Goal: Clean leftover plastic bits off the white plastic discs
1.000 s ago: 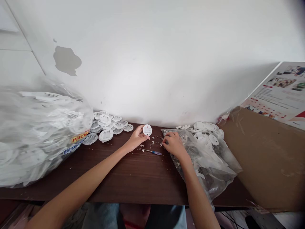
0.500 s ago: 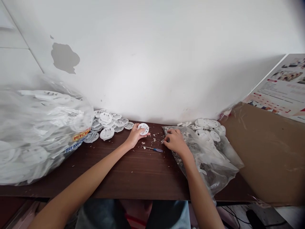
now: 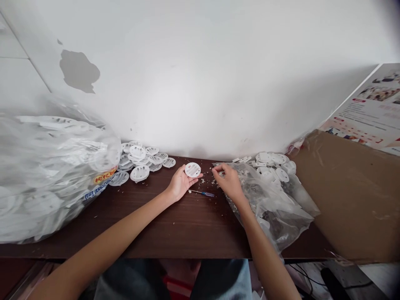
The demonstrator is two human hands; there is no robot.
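A white slotted disc (image 3: pixel 193 169) rests on the fingers of my left hand (image 3: pixel 181 183), palm turned up, above the brown table (image 3: pixel 175 241). To the right, my right hand (image 3: pixel 227 179) has thumb and forefinger pinched together beside the clear plastic bag (image 3: pixel 281 225); whatever is between the fingertips is too small to make out. Tiny scattered pieces (image 3: pixel 203 181) lie on the table between my hands. Just below them is a screwdriver (image 3: pixel 207 194) with a blue handle.
At the left stand a large bag (image 3: pixel 56 175) of white parts and a pile of slotted discs (image 3: pixel 139 173). More white parts (image 3: pixel 271 160) lie at the back right, near a brown cardboard sheet (image 3: pixel 346 196). A white wall (image 3: pixel 193 83) rises behind.
My left thumb has come off the front of the disc, and the palm has opened upward. My right hand has lifted slightly from the bag's edge, fingertips now pinched.
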